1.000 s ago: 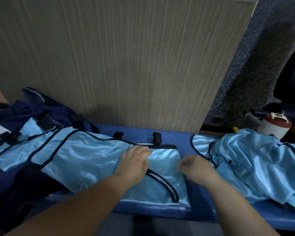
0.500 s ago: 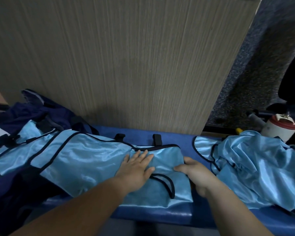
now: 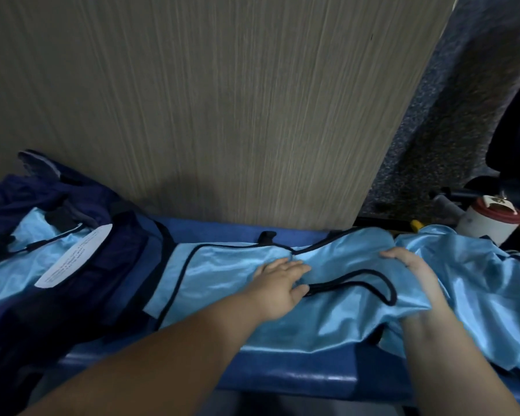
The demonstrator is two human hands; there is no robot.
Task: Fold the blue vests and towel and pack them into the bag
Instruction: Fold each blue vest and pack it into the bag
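I work in dim light. The wooden panel [image 3: 192, 100] catches most of it, soft and from above, and darkens to shadow along its foot. Below the panel, the blue vest [image 3: 222, 274] shows a pale sheen on its folds, and my left hand [image 3: 279, 283] looks paler than its forearm. Left of the panel, the bag [image 3: 117, 265] sinks almost to black. The panel's right edge bows, and everything is slightly soft.

One head-worn camera looks forward and steeply down, close over the counter [image 3: 282, 376]. It faces the wood panel [image 3: 222, 100] rising behind the counter's far edge. The left hand [image 3: 278, 285] and right hand [image 3: 415, 277] reach in from below.
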